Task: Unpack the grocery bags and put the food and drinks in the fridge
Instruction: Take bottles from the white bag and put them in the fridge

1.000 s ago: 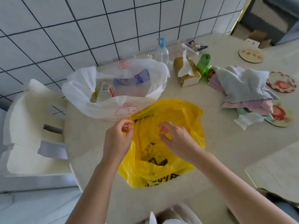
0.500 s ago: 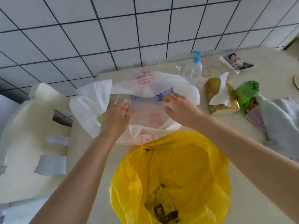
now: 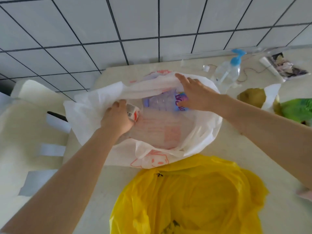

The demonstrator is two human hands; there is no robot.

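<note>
**A:** Far left, a pale chair sits against the table. Then the left hand, down inside the white bag.

**B:** Fingers curled round a small carton, red and white, near the bag's left wall.

**A:** Middle of the bag, a clear bottle with a purple label lies flat.

**B:** The right hand is spread above it, fingers straight, fingertips at the far rim. Whether the palm touches the bottle, I can't tell.

**A:** The yellow bag slumps in front, just touching the white one.

**B:** Further right, a blue-topped pump bottle by the tiled wall.
</note>
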